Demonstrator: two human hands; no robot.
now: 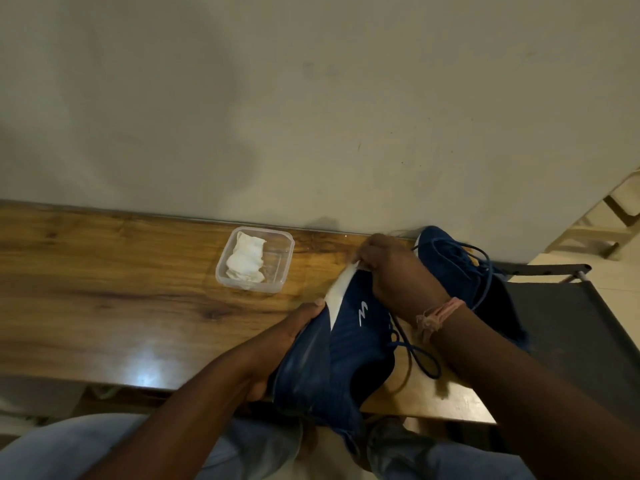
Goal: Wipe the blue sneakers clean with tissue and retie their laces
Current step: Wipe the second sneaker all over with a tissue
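A blue sneaker (349, 344) with a white sole edge and a white logo is tilted on its side over the table's front edge. My left hand (294, 337) grips it from underneath at the sole. My right hand (388, 268) is closed at the toe end, pressing there; a sliver of white shows under its fingers, and I cannot tell if it is tissue or the sole. Its loose lace (419, 355) trails over the table. The second blue sneaker (464, 268) lies behind my right wrist, laces loose. A clear plastic container (277, 271) holds crumpled white tissue (246, 261).
The wooden table (121, 299) runs along a pale wall. A dark chair seat (571, 323) stands at the right, beside the table's end. My knees in light jeans are below the table edge.
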